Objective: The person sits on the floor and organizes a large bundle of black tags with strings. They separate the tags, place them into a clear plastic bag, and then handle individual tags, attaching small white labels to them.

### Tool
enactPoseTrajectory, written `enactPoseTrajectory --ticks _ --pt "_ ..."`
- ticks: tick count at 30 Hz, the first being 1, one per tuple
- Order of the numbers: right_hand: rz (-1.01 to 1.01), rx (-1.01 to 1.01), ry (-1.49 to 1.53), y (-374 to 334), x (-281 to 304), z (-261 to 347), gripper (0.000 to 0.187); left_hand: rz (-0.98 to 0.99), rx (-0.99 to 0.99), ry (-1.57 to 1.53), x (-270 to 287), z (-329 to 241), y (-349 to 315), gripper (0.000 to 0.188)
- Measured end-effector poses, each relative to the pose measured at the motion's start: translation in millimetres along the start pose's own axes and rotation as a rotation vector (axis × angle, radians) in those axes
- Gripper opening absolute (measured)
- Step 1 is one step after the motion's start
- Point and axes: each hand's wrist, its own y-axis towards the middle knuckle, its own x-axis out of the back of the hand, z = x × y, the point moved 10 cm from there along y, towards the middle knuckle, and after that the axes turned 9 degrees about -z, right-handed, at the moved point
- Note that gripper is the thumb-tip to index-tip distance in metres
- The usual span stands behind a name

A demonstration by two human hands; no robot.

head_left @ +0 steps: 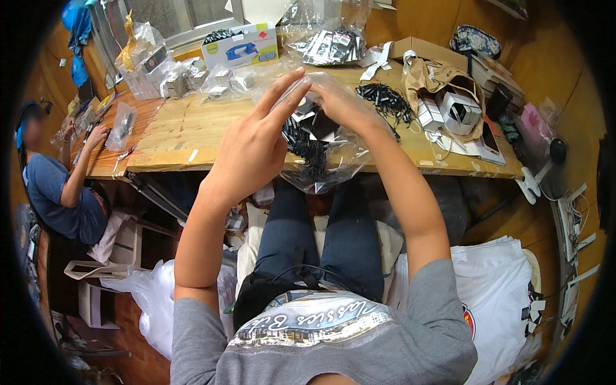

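A clear plastic bag (340,168) hangs over the table's near edge, above my thighs. Through its film I see a bundle of black strings (311,153) and several dark and white tags (321,123). My left hand (251,142) is on the left of the bag's top, fingers long and close together against the film, its thumb beside the strings. From the other side my right hand (346,109) bends inward and grips the upper film, its fingertips partly hidden by the plastic. The fingertips of both hands almost meet at the top.
On the wooden table (186,131) are a pile of black strings (387,104), a brown bag (449,80) of white boxes, a printed carton (240,46) and another clear bag (330,45) of tags. A person (61,173) sits at the left; white cloth (494,295) lies at my right.
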Motion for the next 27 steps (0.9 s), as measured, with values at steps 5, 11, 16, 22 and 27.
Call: enactPoseTrajectory --ticks 5,11,16,22,27 --pt "0.162 -0.082 -0.239 -27.6 -2.6 18.7 0.051 0.118 -0.057 -0.064 -5.8 -6.5 -9.1 0.069" --pt "0.271 0.138 0.475 -107.0 51.1 63.7 0.046 0.100 0.345 -0.982 12.7 50.0 -55.2 0.072" --pt "-0.126 -0.111 -0.213 -127.7 85.9 -5.9 0.058 0.081 0.120 0.136 -26.8 129.1 -69.7 0.105" --pt "-0.083 -0.178 0.288 -50.2 17.8 -29.4 0.015 -0.018 0.121 0.021 -106.5 113.2 -26.6 0.129" --pt "-0.241 -0.116 0.891 57.9 53.4 9.7 0.016 -0.307 0.387 -0.592 -106.8 164.9 38.6 0.031"
